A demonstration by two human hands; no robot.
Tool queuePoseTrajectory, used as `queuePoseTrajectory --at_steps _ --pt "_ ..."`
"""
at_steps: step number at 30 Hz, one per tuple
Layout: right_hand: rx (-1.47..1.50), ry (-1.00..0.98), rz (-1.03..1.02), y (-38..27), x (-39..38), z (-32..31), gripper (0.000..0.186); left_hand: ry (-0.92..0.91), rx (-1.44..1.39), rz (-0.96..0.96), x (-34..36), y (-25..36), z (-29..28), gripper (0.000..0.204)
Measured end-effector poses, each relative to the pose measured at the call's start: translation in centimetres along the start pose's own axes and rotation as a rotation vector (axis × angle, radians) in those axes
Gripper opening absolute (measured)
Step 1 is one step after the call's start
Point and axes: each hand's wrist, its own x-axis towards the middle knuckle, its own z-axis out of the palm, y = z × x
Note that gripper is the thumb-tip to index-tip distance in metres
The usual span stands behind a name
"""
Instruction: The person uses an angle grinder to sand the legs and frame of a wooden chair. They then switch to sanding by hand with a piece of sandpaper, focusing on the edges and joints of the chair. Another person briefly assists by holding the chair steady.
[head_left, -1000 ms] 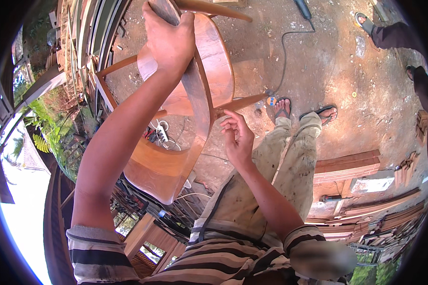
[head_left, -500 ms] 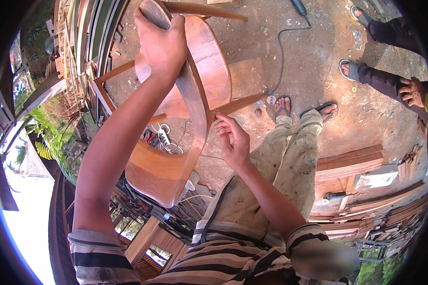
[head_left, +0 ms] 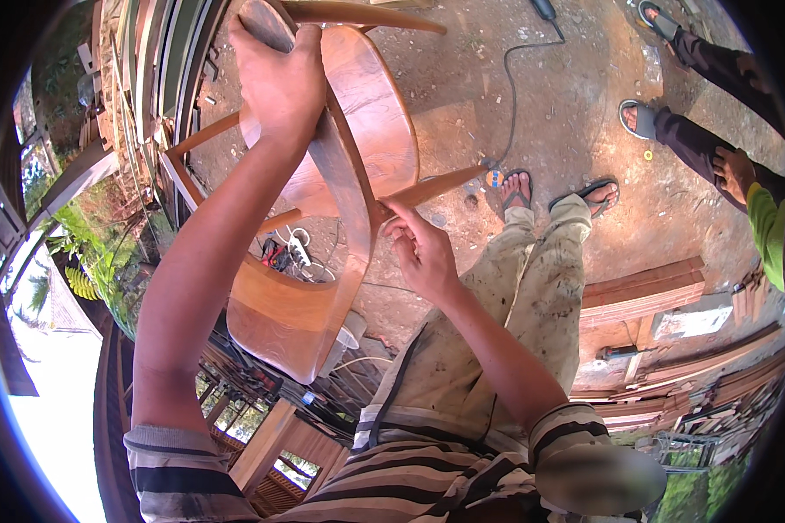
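Note:
A brown wooden chair (head_left: 366,122) is tipped over in front of me, its seat at the far side and its curved backrest (head_left: 275,318) nearer. My left hand (head_left: 279,83) grips the far end of the chair's armrest (head_left: 344,166), fingers wrapped round the wood. My right hand (head_left: 420,253) has its index finger stretched out, the tip at the joint where armrest, leg and back post meet. The other fingers of that hand are loosely bent, with nothing seen in them. A tapering chair leg (head_left: 440,185) points right from this joint.
A power strip with cables (head_left: 296,248) lies on the ground behind the chair. A dark cord (head_left: 510,105) runs from a tool (head_left: 545,10). Stacked boards (head_left: 641,292) lie at right. Another person's sandalled foot (head_left: 641,120) and hand (head_left: 734,173) show at far right.
My right index finger has straightened and come up to the joint. The chair and my left hand sit slightly further left in view. At right, more of the other person's green sleeve shows.

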Motion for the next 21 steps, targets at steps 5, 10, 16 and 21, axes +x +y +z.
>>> queuePoseTrajectory --at_steps 5,10,16,21 --pt "-0.075 0.036 -0.105 -0.1 0.1 -1.3 0.048 -0.001 0.036 -0.012 0.0 -0.3 -0.2 0.091" --pt "0.005 0.032 -0.141 0.5 -0.1 -0.2 0.050 0.010 0.070 -0.006 0.2 -0.7 -0.1 0.091" --pt "0.054 -0.038 -0.052 -0.6 0.0 -0.6 0.058 -0.006 0.045 0.004 0.4 -0.8 0.1 0.093" --pt "0.120 -0.016 0.011 -2.5 -2.7 0.3 0.069 -0.008 0.043 0.019 0.3 -0.6 -0.1 0.092"
